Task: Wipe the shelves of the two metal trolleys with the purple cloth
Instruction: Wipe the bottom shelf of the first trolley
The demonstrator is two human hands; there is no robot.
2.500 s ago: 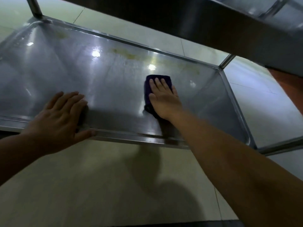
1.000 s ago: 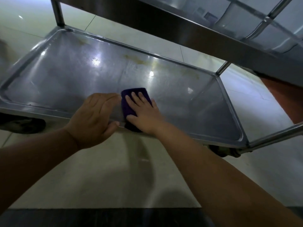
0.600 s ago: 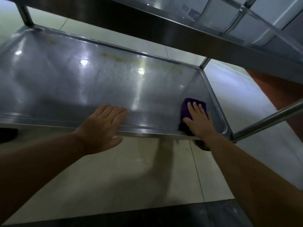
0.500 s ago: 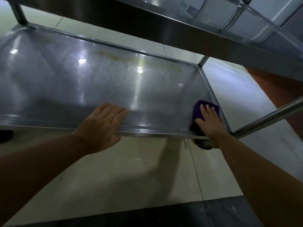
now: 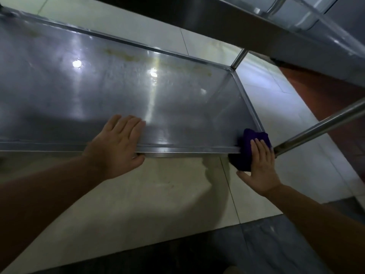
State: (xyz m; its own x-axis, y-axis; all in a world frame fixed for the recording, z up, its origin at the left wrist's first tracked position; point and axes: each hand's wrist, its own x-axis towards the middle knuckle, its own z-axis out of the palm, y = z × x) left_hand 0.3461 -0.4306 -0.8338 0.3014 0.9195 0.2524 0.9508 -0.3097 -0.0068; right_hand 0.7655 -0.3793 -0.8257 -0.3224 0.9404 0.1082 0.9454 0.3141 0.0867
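**Now at the shelf's near right corner**

From the head view, the right hand (image 5: 260, 167) lies flat on the cloth (image 5: 245, 153), fingers straight and together, thumb spread wide. It presses the cloth rather than grips it. The cloth sits on the corner of the lower shelf (image 5: 98, 95) and droops over the front rim (image 5: 187, 149), just beside the post (image 5: 320, 127). The left hand (image 5: 116, 147) rests on the shelf with its fingers straight, thumb down at the rim, seemingly steadying the trolley.

To do this corner well, I'd say press the cloth into the fold where the rims meet, then run it along the front rim with even pressure while the left hand holds firm.

The shelf is a shallow tray. In it I see yellowish stains (image 5: 126, 56) along the far rim, probably needing a harder rub.
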